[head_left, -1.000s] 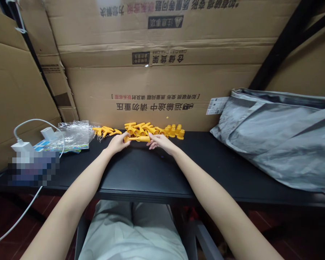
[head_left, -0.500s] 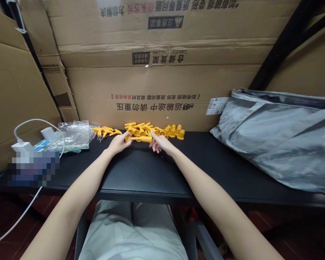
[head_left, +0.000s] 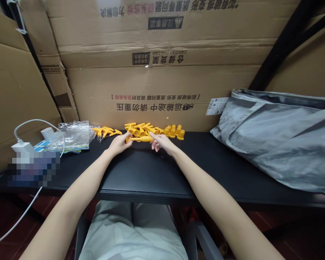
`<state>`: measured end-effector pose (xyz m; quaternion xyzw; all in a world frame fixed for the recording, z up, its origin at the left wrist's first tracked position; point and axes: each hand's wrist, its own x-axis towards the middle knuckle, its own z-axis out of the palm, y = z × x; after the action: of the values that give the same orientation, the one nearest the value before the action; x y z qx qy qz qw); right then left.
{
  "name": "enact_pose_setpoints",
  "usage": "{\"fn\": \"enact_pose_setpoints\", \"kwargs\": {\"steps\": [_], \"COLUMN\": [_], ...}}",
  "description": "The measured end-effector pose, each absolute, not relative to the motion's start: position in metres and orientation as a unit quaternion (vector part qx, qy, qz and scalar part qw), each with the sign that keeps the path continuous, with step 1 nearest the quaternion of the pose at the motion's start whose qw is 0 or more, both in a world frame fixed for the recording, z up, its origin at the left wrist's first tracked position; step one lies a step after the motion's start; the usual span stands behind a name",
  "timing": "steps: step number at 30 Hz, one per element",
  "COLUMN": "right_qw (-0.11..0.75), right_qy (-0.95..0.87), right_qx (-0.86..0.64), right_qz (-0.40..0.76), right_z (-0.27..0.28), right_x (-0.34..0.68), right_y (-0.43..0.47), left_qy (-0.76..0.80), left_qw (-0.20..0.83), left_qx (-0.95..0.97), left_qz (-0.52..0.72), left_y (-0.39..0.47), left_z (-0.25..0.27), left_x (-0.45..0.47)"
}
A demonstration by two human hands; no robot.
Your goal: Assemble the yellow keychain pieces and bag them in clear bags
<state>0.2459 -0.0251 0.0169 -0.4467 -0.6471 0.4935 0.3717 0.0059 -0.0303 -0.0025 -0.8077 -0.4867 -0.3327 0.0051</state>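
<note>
Both my hands are on a yellow plastic corkscrew [head_left: 143,138], held level just above the black table. My left hand [head_left: 120,142] pinches its handle end at the left. The thumb and fingers of my right hand [head_left: 161,142] close round the sleeve end at the right. Right behind it lies a row of yellow corkscrews [head_left: 141,129] with their sleeves on. To the left are loose yellow handles [head_left: 106,130] with thin metal spirals hanging from them. Several small yellow caps [head_left: 180,134] stand upright beyond my right hand.
Clear plastic wrapping [head_left: 75,130] lies at the left, near a white charger [head_left: 23,147] with a cable and a blurred-out object. A grey bag [head_left: 276,141] fills the table's right end. Cardboard [head_left: 157,83] walls off the back of the black table [head_left: 143,173].
The corkscrew has shifted very slightly and its sleeve shows a different side. My right hand's fingers have curled in a little. My left hand is nearly still.
</note>
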Motion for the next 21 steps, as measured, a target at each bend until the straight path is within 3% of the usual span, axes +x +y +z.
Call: {"fn": "enact_pose_setpoints", "kwargs": {"steps": [7,21], "right_qw": [0.364,0.383], "right_qy": [-0.643,-0.687], "right_qx": [-0.505,-0.413], "right_qz": [0.447,0.459], "right_z": [0.018,0.016], "right_x": [0.244,0.250], "right_y": [-0.025,-0.023], "left_qy": [-0.483,-0.498], "left_qw": [0.006,-0.019], "left_qx": [-0.810,-0.797], "left_qz": [-0.332,-0.341], "left_y": [-0.031,-0.031], "left_z": [-0.003,-0.001], "left_x": [0.008,0.005]}}
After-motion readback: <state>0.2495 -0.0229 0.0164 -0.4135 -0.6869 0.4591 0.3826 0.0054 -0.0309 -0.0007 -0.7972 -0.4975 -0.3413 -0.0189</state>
